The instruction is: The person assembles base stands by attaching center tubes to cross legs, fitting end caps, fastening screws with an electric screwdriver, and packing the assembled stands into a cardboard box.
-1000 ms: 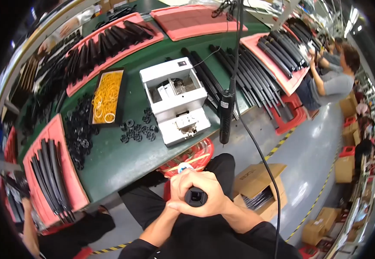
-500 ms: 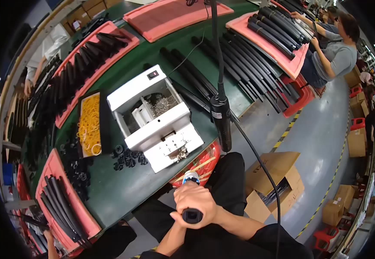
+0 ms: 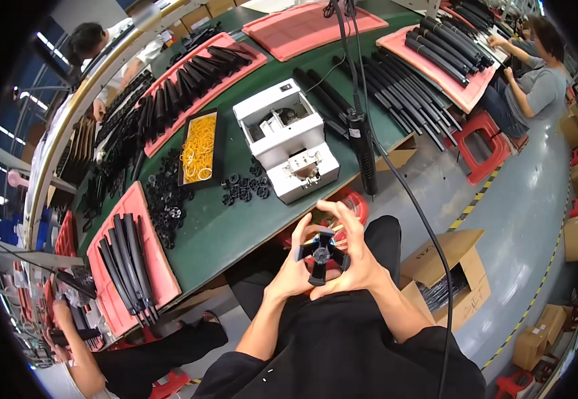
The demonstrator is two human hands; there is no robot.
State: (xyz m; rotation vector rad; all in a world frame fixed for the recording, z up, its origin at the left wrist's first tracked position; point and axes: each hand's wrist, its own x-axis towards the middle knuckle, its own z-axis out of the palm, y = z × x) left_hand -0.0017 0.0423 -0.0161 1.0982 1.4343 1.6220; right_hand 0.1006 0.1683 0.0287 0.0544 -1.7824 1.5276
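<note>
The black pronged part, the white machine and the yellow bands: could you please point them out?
Black pronged part (image 3: 321,255), head view: its hub.
White machine (image 3: 290,142), head view: its front wall.
Yellow bands (image 3: 200,146), head view: their middle.

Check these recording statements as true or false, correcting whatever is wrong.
1. The left hand and right hand are on opposite sides of a black pronged piece. True.
2. The yellow bands are scattered loose on the floor. False: the yellow bands lie in a black box.
3. The white machine stands on the green table. True.
4. The cardboard box beside the person is closed. False: the cardboard box is open.
</note>
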